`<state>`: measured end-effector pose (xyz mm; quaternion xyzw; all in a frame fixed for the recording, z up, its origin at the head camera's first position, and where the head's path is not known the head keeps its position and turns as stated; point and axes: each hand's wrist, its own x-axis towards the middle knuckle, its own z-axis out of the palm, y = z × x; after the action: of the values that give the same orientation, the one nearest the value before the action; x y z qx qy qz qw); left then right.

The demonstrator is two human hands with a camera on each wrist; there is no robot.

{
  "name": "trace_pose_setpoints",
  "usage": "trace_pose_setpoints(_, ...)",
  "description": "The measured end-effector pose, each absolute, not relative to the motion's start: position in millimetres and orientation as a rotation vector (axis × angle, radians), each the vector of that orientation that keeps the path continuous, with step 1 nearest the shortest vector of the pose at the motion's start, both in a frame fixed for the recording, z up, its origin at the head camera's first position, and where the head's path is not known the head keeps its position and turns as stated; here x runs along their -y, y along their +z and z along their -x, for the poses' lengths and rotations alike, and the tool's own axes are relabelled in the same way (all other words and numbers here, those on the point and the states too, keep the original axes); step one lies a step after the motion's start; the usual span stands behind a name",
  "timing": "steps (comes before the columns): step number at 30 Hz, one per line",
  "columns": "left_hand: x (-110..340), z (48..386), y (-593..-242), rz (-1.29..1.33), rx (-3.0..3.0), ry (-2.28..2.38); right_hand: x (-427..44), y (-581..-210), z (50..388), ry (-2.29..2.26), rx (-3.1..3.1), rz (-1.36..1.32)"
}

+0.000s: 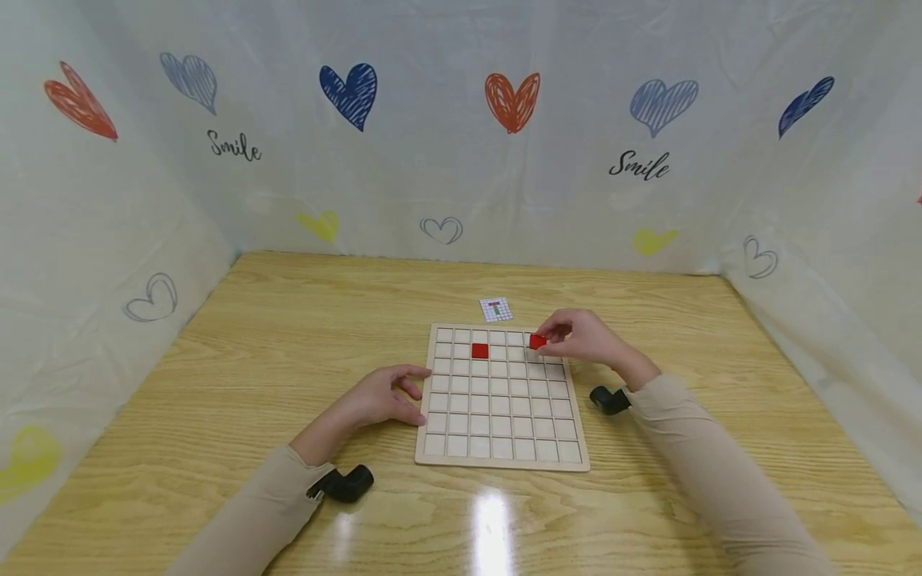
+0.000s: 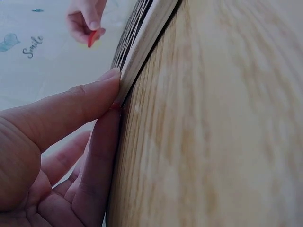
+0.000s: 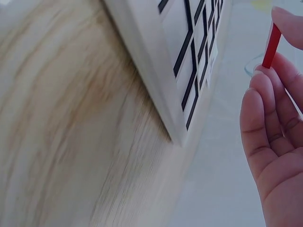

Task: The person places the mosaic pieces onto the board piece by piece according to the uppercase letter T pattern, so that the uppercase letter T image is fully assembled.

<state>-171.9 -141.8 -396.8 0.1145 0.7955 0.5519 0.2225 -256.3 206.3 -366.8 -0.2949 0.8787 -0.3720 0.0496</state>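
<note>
A light wooden grid board [image 1: 504, 463] lies on the table, with one red square tile [image 1: 479, 351] in its second row from the back, third column from the left. The thumb and index finger of my left hand [image 1: 380, 396] touch the board's left edge; the left wrist view shows these fingers [image 2: 102, 92] against the board's side [image 2: 142, 49]. Over the back right part of the board, my right hand [image 1: 587, 336] pinches another red tile [image 1: 537, 342]. That tile [image 3: 271, 46] is seen edge-on between thumb and fingertips in the right wrist view, held clear of the board [image 3: 151, 71].
Behind the board lies a small card [image 1: 495, 310] printed with a grid and a coloured T-like pattern. Black wrist devices [image 1: 348, 485] sit by both sleeves. A pale curtain [image 1: 403, 176] with hearts and "Smile" lettering surrounds the wooden table [image 1: 302, 320] at the back and sides.
</note>
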Motion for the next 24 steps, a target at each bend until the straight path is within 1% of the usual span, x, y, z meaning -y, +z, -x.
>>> trace_pose_setpoints(24,143,173,-398,-0.324,-2.183,1.535,-170,-368,264,-1.024,-2.594,0.942)
